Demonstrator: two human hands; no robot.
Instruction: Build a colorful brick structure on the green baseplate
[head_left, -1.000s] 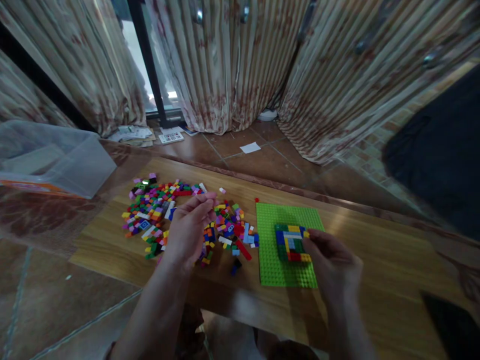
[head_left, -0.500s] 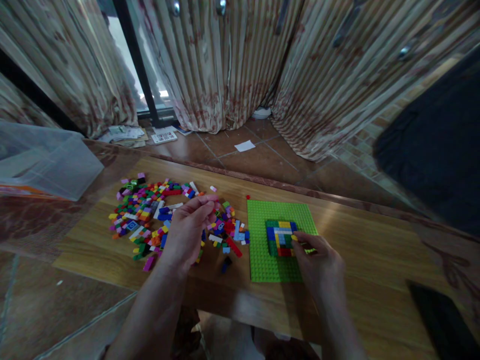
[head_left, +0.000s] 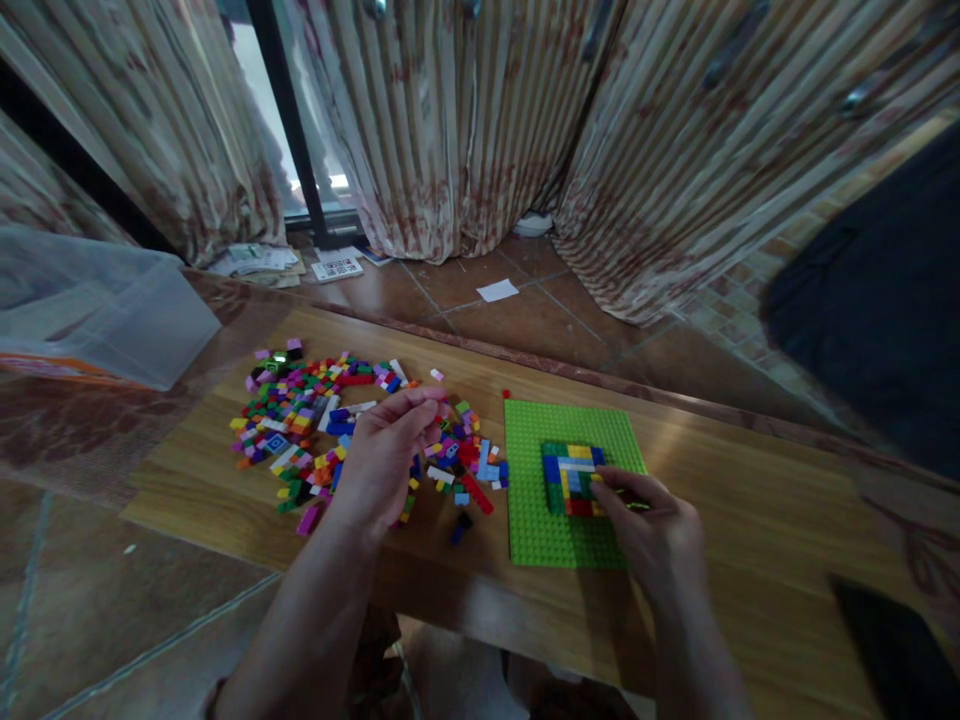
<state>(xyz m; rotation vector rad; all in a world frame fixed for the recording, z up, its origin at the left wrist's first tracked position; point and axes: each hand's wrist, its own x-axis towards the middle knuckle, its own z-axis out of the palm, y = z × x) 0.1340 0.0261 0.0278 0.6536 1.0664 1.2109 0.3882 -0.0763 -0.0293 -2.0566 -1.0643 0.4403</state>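
A bright green studded baseplate (head_left: 544, 545) lies on the wooden table. Near its middle sits a flat square build of toy bricks (head_left: 573, 465) in green, blue, yellow, red and white. At the right side of that build, my right hand (head_left: 656, 530) has thumb and forefinger pinched on a small brick, mostly covered by the fingertips. My left hand (head_left: 382, 455) is raised over a heap of loose toy bricks (head_left: 292, 420), thumb and fingers pressed together. Whatever is between those left fingertips, if anything, is too small to make out.
A clear plastic bin (head_left: 165, 330) stands left of the table (head_left: 750, 520). A dark flat object (head_left: 892, 640) lies at the lower right. Papers (head_left: 259, 262) rest on the tiled floor below the curtains (head_left: 495, 120). A dark shape (head_left: 877, 290) fills the right side.
The whole view has shifted, so the table appears slightly further right. My right fingers stay at the build's right side, and my left hand stays pinched over the heap.
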